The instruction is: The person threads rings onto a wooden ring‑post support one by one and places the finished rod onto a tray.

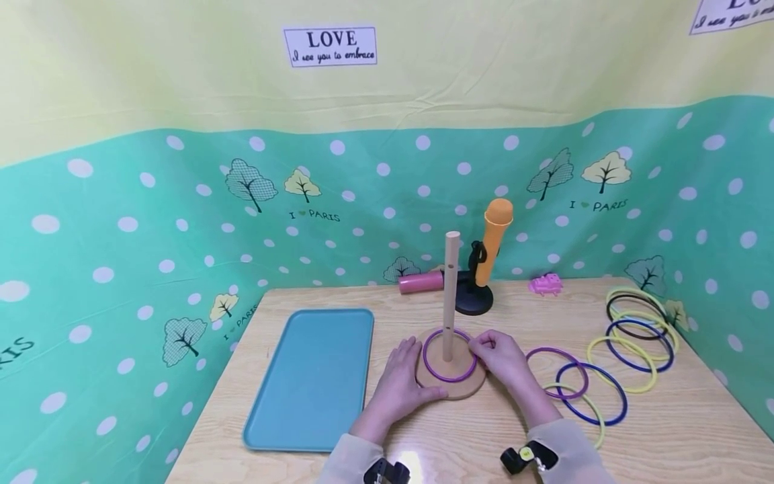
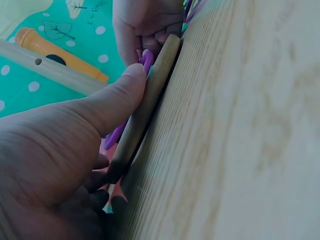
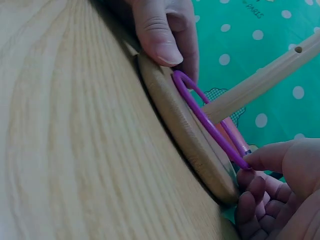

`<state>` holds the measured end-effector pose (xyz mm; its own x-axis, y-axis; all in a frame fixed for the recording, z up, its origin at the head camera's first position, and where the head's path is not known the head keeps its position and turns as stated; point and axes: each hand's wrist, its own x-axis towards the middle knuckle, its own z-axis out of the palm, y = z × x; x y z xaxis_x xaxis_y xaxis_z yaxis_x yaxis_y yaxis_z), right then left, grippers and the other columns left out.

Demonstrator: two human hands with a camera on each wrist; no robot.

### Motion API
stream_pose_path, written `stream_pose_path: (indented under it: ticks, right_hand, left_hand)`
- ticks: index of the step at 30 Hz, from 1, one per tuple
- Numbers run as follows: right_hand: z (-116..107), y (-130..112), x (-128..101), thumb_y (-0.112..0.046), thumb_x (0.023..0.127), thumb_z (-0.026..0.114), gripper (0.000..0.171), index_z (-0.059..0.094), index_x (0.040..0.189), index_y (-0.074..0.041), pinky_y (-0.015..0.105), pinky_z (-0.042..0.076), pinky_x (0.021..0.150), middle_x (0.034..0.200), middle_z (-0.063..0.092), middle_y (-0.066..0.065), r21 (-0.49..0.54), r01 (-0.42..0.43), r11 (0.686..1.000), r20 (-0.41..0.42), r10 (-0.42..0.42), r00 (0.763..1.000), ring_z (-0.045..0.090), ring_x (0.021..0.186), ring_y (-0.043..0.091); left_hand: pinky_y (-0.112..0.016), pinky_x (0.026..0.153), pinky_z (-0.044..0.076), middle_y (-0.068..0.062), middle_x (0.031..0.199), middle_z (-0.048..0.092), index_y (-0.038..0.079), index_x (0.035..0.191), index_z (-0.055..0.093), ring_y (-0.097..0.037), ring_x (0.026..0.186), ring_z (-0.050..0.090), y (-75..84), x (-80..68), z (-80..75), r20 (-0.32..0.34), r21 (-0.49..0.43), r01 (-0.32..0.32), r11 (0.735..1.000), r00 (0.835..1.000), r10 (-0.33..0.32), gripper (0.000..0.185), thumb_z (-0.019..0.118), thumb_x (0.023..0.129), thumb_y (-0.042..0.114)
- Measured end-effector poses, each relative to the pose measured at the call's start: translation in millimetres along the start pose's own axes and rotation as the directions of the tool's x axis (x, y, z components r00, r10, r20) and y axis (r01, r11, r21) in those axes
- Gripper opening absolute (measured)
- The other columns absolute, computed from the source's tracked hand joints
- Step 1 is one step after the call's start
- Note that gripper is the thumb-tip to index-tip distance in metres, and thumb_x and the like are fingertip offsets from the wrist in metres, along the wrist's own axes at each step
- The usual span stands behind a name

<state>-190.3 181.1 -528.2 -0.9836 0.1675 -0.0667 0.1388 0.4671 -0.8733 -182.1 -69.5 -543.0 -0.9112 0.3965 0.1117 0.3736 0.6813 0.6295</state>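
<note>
A wooden ring-toss stand has a round base point(image 1: 464, 390) on the table and an upright post point(image 1: 450, 296) with small holes. My left hand point(image 1: 396, 384) holds the base at its left and front, fingers along the left edge and thumb at the front rim. A purple ring point(image 3: 210, 126) encircles the post low over the base, tilted up on its right side in the right wrist view. There my right hand point(image 1: 504, 361) pinches it between thumb and forefinger, the other fingers curled below.
Left of the stand lies a blue tray point(image 1: 314, 376). Behind it are an orange toy microphone point(image 1: 491, 245) on a black stand point(image 1: 474, 300), a dark pink cylinder point(image 1: 421, 282) and a pink toy point(image 1: 546, 284). Several loose rings, including a purple ring point(image 1: 553, 349), overlap at right. A polka-dot curtain point(image 1: 338, 235) borders the table.
</note>
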Motion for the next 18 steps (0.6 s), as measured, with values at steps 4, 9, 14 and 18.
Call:
stream_pose_path:
  ticks: [4, 9, 14, 18]
  right_hand:
    - [1.5, 1.3, 1.5, -0.028, 0.104, 0.074, 0.020, 0.076, 0.100, -0.008, 0.030, 0.048, 0.067, 0.079, 0.066, 0.000, -0.097, 0.013, 0.995, -0.019, -0.015, 1.000, 0.059, 0.076, 0.018]
    - [4.0, 1.2, 3.9, -0.029, 0.103, 0.074, 0.019, 0.074, 0.097, -0.011, 0.032, 0.048, 0.064, 0.077, 0.065, 0.000, -0.150, 0.010, 0.989, -0.022, -0.014, 1.000, 0.059, 0.072, 0.019]
    - [4.3, -1.5, 4.2, -0.030, 0.103, 0.075, 0.020, 0.071, 0.097, -0.011, 0.032, 0.048, 0.061, 0.078, 0.063, 0.003, -0.178, -0.004, 0.984, -0.019, 0.000, 1.000, 0.059, 0.070, 0.020]
    - [3.5, -2.0, 3.6, -0.030, 0.103, 0.075, 0.020, 0.071, 0.098, -0.011, 0.032, 0.046, 0.063, 0.080, 0.062, 0.003, -0.185, -0.015, 0.983, -0.017, 0.012, 1.000, 0.058, 0.073, 0.021]
  left_hand:
    - [-0.053, 0.136, 0.023, -0.028, 0.171, 0.040, -0.008, 0.164, 0.042, -0.043, 0.162, 0.032, -2.5, 1.0, 1.1, -0.002, -0.001, -0.002, 1.000, 1.000, 0.002, 0.117, 0.099, 0.081, 0.051]
    - [-0.053, 0.136, 0.023, -0.027, 0.171, 0.040, -0.007, 0.165, 0.040, -0.041, 0.163, 0.033, -4.0, 1.3, 0.9, 0.002, 0.000, 0.001, 1.000, 1.000, -0.001, 0.117, 0.098, 0.082, 0.051]
    - [-0.052, 0.136, 0.024, -0.026, 0.171, 0.042, -0.006, 0.166, 0.041, -0.040, 0.162, 0.035, -3.6, 1.2, 0.5, 0.001, 0.018, -0.002, 1.000, 1.000, 0.002, 0.116, 0.098, 0.082, 0.052]
    - [-0.052, 0.136, 0.024, -0.025, 0.170, 0.043, -0.005, 0.165, 0.043, -0.040, 0.161, 0.036, -2.8, 0.9, -0.2, 0.002, 0.020, -0.005, 1.000, 1.000, 0.005, 0.115, 0.098, 0.082, 0.053]
